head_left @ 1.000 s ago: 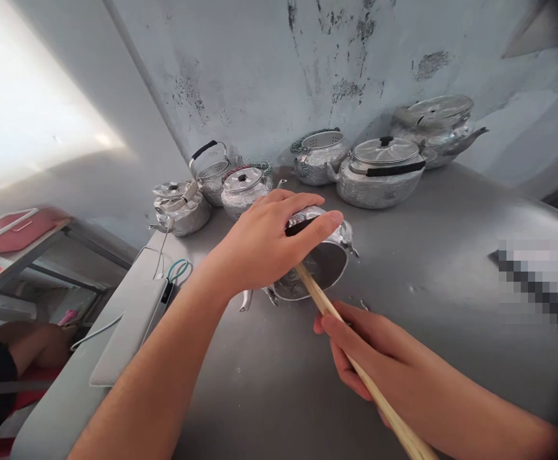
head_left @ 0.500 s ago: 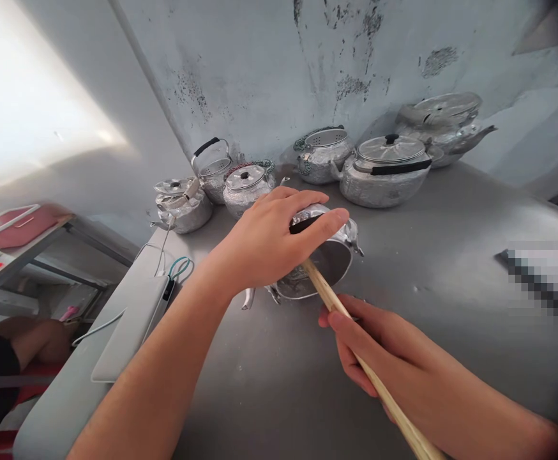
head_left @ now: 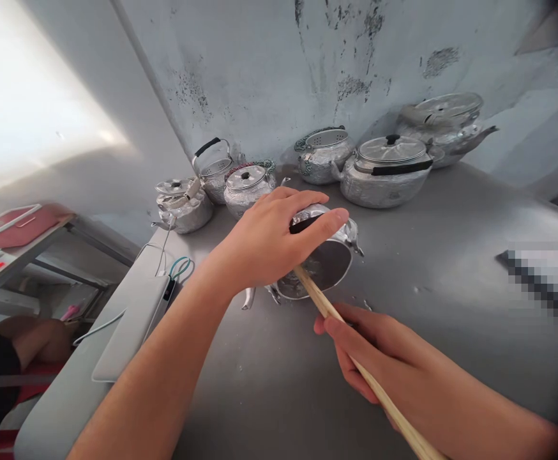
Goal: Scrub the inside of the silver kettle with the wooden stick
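A pink basket (head_left: 25, 230) sits on a side table (head_left: 20, 257).

Against half a second ago, the bare right hand (head_left: 379, 351) sits slightly farther left and nearer the wearer, and the long, pale wooden stick (head_left: 315, 295) crosses the open mouth of the shiny silver metal kettle (head_left: 334, 262) farther left.

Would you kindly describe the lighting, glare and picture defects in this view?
Head view: glare bleaches the upper left corner; head view: a soft sheen lies on the grey table, while the inside of the open kettle looks dim; head view: black darkening eats the right edge, and pixel blocks mask an object nearby.
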Available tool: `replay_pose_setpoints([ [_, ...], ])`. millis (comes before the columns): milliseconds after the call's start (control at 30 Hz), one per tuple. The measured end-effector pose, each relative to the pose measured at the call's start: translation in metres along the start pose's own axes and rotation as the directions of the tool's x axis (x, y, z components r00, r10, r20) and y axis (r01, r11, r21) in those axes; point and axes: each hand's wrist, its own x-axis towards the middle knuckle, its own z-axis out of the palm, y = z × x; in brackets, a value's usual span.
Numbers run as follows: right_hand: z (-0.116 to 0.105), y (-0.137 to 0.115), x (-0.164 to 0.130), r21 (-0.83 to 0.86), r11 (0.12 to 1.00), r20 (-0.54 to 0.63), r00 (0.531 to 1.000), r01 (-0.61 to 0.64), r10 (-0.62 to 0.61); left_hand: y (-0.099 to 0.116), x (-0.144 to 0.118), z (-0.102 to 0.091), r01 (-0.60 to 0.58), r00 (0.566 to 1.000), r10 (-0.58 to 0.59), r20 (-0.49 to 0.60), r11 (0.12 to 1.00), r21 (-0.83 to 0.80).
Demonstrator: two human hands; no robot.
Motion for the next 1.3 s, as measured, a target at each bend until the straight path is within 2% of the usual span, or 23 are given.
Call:
replay_pose_setpoints([
  [100,0.0,-0.003,-0.001,0.037,0.999,0.005,1.0,0.003,-0.003,0.0,0.0,0.0,0.001,1.0,-0.001,-0.001,1.0,-0.001],
  [233,-0.001,-0.009,-0.001,0.084,0.992,0.021,0.996,-0.091,0.089,0.0,0.0,0.0,-0.002,1.0,0.002,0.0,1.0,-0.008],
  [333,-0.002,-0.01,-0.001,0.117,0.99,0.006,0.997,-0.079,0.079,0.0,0.0,0.0,0.002,1.0,-0.002,0.001,1.0,-0.005],
  [500,-0.001,-0.011,-0.001,0.095,0.984,0.017,0.988,-0.152,0.151,0.0,0.001,0.0,0.006,1.0,-0.006,0.0,1.0,-0.006],
  [667,0.0,-0.013,-0.002,0.103,0.991,0.0,0.996,-0.083,0.084,0.0,0.0,0.0,0.0,1.0,0.0,-0.002,1.0,-0.005],
  [800,0.001,-0.014,-0.002,0.132,0.976,0.03,0.985,-0.174,0.171,-0.001,0.0,0.0,0.004,1.0,-0.004,-0.004,1.0,-0.011],
  [967,0.001,-0.014,-0.004,0.157,0.97,0.029,0.982,-0.188,0.185,0.0,0.0,0.0,0.006,1.0,-0.006,-0.002,1.0,-0.006],
  [1100,0.0,-0.013,-0.004,0.177,0.949,0.044,0.965,-0.263,0.259,0.0,0.0,0.0,0.012,1.0,-0.012,-0.002,1.0,-0.012],
  [1300,-0.001,-0.017,-0.002,0.136,0.971,0.008,0.98,-0.196,0.196,0.0,0.0,0.0,-0.001,1.0,0.001,-0.003,1.0,-0.005],
])
